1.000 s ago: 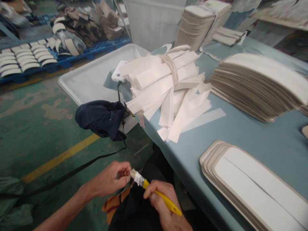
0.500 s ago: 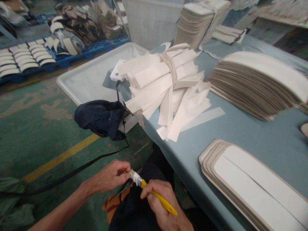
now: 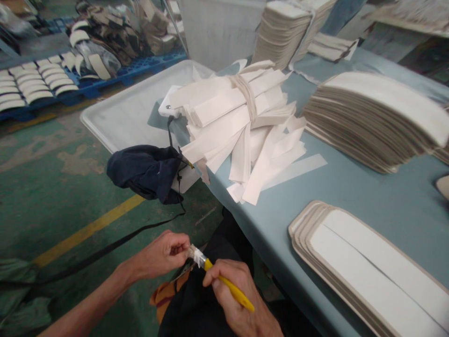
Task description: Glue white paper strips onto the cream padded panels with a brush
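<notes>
A brush with a yellow handle (image 3: 235, 294) is in my right hand (image 3: 238, 292), its metal band and white-smeared bristles pointing up and left. My left hand (image 3: 168, 255) pinches the tip of the bristles (image 3: 192, 252) with its thumb and fingers. Both hands are over my lap, below the edge of the blue-grey table (image 3: 266, 224). On the table lie a tied bundle of white strips (image 3: 224, 105) with loose strips beside it, and a stack of long white panels with rounded corners (image 3: 368, 262).
Curved panels (image 3: 372, 121) are stacked at the right, and a tied stack (image 3: 280, 32) stands behind. A dark blue cloth bag (image 3: 143, 173) hangs at the table corner by a pale tray (image 3: 122, 112). Blue pallets (image 3: 94, 86) hold more pieces on the floor.
Both hands have shifted very slightly left, with the brush still between them. The whole view has moved a little; the objects on the table look the same.
</notes>
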A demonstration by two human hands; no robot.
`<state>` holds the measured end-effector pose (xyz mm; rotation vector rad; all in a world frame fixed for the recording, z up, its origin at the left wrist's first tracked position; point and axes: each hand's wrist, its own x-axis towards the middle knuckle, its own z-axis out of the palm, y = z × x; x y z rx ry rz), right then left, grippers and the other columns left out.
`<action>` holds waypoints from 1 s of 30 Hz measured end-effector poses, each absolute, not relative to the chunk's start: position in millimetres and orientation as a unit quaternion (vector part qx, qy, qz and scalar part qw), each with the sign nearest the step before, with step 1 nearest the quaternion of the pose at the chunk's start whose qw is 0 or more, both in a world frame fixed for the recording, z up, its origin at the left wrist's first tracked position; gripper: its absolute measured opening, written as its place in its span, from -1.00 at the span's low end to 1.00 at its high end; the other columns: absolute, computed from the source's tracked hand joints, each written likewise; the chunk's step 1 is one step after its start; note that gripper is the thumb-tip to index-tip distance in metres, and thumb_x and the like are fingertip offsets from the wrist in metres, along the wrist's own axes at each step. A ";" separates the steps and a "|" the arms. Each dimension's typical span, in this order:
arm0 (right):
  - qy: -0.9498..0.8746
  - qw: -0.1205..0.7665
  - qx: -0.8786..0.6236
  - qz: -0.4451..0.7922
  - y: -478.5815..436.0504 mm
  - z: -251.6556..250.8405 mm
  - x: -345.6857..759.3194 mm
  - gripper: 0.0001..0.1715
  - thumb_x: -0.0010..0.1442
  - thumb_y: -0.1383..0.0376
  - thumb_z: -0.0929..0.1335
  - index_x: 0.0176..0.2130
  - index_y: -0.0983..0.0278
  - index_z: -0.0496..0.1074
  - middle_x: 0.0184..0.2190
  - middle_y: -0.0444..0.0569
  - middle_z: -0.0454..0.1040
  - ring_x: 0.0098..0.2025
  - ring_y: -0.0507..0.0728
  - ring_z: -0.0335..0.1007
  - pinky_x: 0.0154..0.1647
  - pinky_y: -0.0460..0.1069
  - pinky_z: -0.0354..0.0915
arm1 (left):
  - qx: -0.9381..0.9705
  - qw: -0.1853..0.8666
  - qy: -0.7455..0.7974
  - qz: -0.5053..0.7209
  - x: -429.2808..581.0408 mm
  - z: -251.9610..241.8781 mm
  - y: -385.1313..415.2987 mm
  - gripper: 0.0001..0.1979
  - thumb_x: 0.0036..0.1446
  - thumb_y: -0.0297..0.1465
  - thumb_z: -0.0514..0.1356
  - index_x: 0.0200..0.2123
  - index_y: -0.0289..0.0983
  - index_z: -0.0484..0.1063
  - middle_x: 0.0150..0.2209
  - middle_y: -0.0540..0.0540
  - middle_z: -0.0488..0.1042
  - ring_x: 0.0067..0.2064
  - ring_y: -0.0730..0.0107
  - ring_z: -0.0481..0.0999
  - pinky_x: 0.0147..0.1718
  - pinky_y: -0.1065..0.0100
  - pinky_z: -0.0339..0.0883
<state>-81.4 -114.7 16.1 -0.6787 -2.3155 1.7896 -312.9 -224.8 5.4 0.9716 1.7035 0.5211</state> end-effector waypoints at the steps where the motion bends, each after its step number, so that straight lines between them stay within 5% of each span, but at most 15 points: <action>1: -0.770 0.072 -0.227 0.592 -115.6 15.3 -81.6 -0.66 0.33 0.36 0.24 -0.23 0.17 0.60 -0.26 -0.11 0.64 -0.07 0.10 0.56 0.08 -0.07 0.30 | 0.408 0.529 0.712 0.217 -312.1 4.8 -225.1 -0.83 0.04 -0.28 0.11 -0.51 -0.22 0.30 -0.59 0.12 0.21 -0.51 0.49 0.16 -0.49 0.41 0.02; 7: -0.789 0.150 -0.215 0.556 -127.3 9.5 -77.9 -0.66 0.33 0.39 0.26 -0.13 0.16 0.61 -0.16 -0.07 0.66 0.01 0.12 0.56 0.13 -0.04 0.33 | 0.407 0.511 0.726 0.212 -314.1 -10.9 -230.9 -0.87 -0.03 -0.33 0.10 -0.56 -0.21 0.25 -0.60 0.12 0.17 -0.51 0.49 0.13 -0.48 0.39 -0.03; 13: -0.678 0.148 -0.267 0.669 -125.0 7.3 -72.8 -0.62 0.32 0.14 0.25 -0.40 0.19 0.54 -0.55 -0.13 0.40 -0.46 0.09 0.37 -0.34 -0.03 0.30 | 0.349 0.449 0.790 0.231 -343.1 -36.8 -252.9 -0.78 0.00 -0.24 0.10 -0.56 -0.20 0.16 -0.58 0.12 0.08 -0.48 0.48 0.09 -0.47 0.39 -0.05; 19: -0.491 0.161 -0.320 0.794 -121.6 -12.1 -76.4 -0.45 0.25 -0.17 0.34 -0.16 0.25 0.48 -0.59 -0.21 0.30 -0.57 0.03 0.15 -0.51 -0.07 0.06 | 0.347 0.467 0.762 0.286 -322.8 -18.8 -249.0 -0.65 0.16 -0.07 0.04 -0.48 -0.21 0.27 -0.54 0.09 0.21 -0.47 0.45 0.21 -0.46 0.42 0.15; 30: -0.556 0.138 -0.342 0.745 -116.5 -4.5 -66.8 -0.52 0.30 -0.10 0.35 -0.18 0.25 0.53 -0.52 -0.15 0.41 -0.48 0.05 0.24 -0.40 -0.05 0.20 | 0.449 0.338 0.762 0.321 -286.6 10.9 -241.6 -0.86 0.23 -0.29 0.17 -0.32 -0.19 0.48 -0.42 0.00 0.49 -0.38 0.41 0.44 -0.31 0.39 0.32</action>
